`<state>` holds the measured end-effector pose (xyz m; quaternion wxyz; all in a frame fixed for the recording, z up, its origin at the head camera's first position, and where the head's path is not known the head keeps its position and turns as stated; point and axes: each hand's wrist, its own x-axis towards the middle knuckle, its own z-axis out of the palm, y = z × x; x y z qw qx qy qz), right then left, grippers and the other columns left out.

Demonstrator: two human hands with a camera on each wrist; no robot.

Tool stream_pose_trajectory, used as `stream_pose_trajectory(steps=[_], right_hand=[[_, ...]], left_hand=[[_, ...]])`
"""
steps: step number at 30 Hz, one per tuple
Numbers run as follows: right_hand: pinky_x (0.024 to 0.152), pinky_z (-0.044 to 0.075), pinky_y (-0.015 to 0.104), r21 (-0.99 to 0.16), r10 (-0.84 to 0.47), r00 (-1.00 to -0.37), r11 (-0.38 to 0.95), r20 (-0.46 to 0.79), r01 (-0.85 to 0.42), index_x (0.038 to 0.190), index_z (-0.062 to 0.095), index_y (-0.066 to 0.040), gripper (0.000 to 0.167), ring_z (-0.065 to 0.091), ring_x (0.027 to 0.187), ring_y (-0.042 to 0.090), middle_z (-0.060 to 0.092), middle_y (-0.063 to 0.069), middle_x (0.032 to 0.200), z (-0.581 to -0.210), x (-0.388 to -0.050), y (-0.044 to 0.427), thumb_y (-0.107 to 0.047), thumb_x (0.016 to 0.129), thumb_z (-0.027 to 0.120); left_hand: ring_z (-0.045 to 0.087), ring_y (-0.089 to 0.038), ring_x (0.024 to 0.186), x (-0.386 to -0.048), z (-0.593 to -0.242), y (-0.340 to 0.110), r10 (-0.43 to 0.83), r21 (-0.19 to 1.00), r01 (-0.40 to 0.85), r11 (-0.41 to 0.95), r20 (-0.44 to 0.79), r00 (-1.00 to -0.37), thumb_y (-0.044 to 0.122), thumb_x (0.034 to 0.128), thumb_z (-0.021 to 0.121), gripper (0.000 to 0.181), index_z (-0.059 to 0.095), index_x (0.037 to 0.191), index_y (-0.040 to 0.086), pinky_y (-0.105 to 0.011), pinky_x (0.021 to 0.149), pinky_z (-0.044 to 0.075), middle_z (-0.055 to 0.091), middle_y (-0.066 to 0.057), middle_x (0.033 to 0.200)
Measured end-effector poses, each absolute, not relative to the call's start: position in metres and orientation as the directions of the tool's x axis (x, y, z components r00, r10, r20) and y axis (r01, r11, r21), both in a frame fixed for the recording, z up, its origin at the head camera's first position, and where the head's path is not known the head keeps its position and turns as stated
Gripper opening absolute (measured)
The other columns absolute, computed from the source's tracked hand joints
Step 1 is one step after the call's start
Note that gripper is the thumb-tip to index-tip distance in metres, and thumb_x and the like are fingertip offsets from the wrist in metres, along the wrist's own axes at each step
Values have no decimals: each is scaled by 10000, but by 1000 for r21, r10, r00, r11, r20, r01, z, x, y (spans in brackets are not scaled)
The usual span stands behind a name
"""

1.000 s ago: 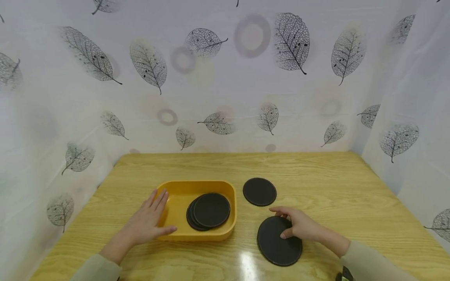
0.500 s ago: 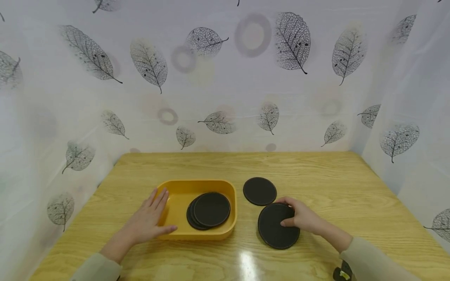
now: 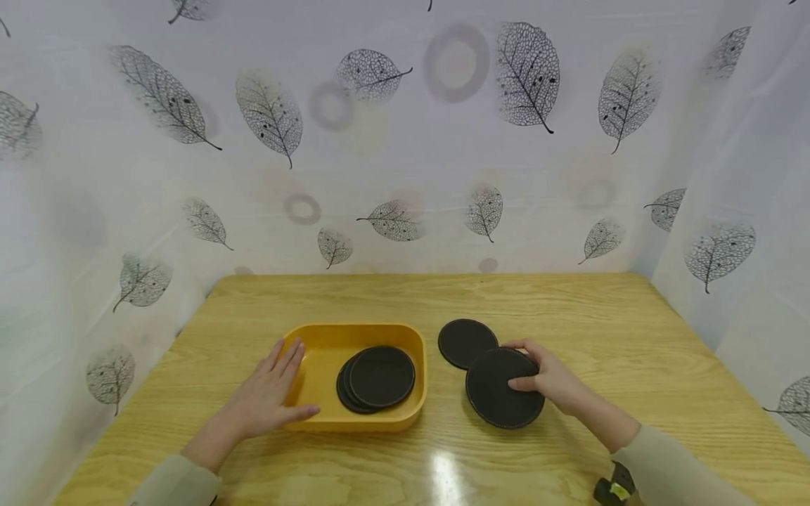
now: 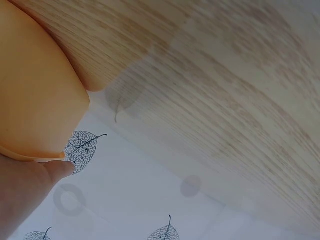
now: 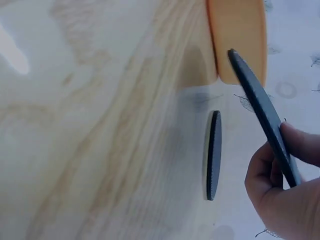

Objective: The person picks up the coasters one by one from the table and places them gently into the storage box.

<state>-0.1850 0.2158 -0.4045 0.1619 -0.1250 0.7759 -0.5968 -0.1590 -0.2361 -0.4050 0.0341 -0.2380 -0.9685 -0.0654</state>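
Observation:
My right hand pinches a round black leather coaster, thumb on its top face and fingers beneath. In the right wrist view the coaster is seen edge-on, raised off the table. Another black coaster lies flat just behind it, partly covered by the held one in the head view. On the left side of the yellow tray rests my left hand, its fingers straight and thumb spread over the front rim. Overlapping black coasters sit in the tray's right half.
The wooden table carries everything. A white curtain with leaf prints stands behind it and on both sides. A small dark object shows under the right sleeve.
My right hand has lifted the coaster off the table and moved it away from me, toward the other loose coaster. The left hand and tray have stayed put.

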Motion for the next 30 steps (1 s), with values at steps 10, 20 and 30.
stream_pose_trajectory(steps=[10,20,30], right_hand=[[684,509,341,-994,-312,-944,51,-110,99,1341,204,63,684,621,811,252,550,177,1038,-386,-190,212,5,797,615],[697,507,308,-973,-300,-947,-157,-115,168,1374,152,49,696,628,817,217,555,125,1021,-371,-193,194,36,820,573],[676,509,275,-951,-312,-945,-252,-98,182,1369,156,67,659,636,778,195,569,134,1008,-369,-202,163,85,826,530]], left_hand=[[-9,-381,1299,-159,-405,-236,460,108,468,877,92,-883,606,786,486,955,143,1388,-51,-572,964,200,98,-206,1443],[3,-396,1294,-160,-406,-236,466,102,475,874,104,-879,596,788,493,947,155,1383,-58,-563,969,198,102,-213,1440],[-21,-379,1298,-161,-408,-237,467,98,477,873,110,-877,596,789,491,952,124,1395,-38,-563,969,198,100,-214,1440]])
